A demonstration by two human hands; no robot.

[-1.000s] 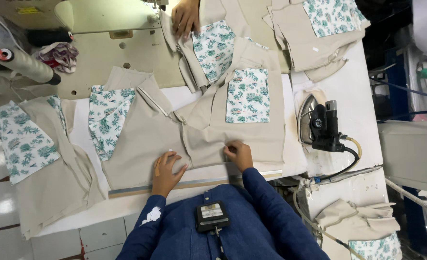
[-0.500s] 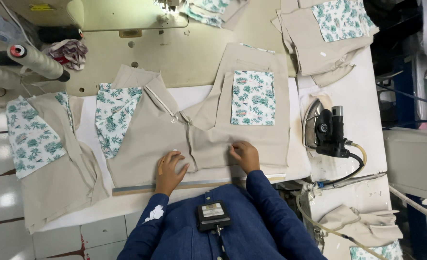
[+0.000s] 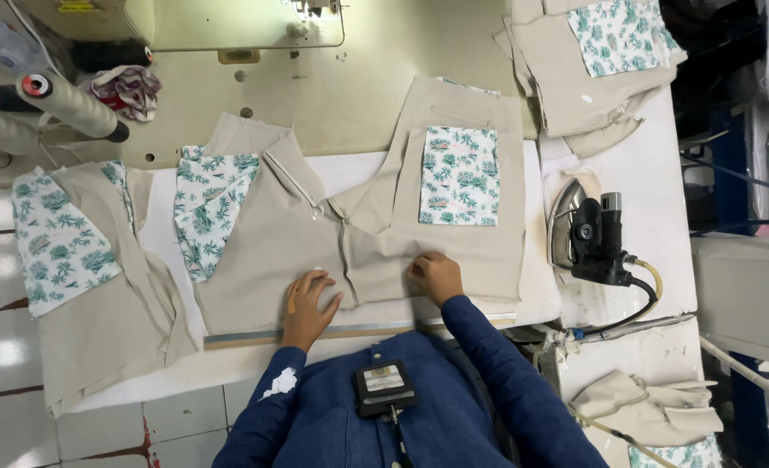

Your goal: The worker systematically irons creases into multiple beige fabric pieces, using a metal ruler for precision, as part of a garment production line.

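Note:
A beige pair of shorts [image 3: 272, 243] lies spread on the white pressing table [image 3: 350, 173], its two halves showing green leaf-print pocket linings [image 3: 458, 178]. My left hand [image 3: 308, 303] rests flat on the near edge of the left half, fingers apart. My right hand [image 3: 436, 276] presses on the near edge of the right half, fingers curled onto the cloth. A zipper [image 3: 302, 186] runs along the fly between the halves. Both blue sleeves reach in from the bottom.
A black iron [image 3: 588, 234] stands on its side to the right, its cord trailing down. Stacks of the same beige garments lie at the left [image 3: 98, 286], top right [image 3: 592, 61] and bottom right [image 3: 653, 412]. A sewing machine [image 3: 185, 22] and thread cone [image 3: 68, 104] sit at the back.
The other person's hand at the top has left the view, along with the pile it touched. The shorts lie flatter, and my hands have shifted slightly along the near edge.

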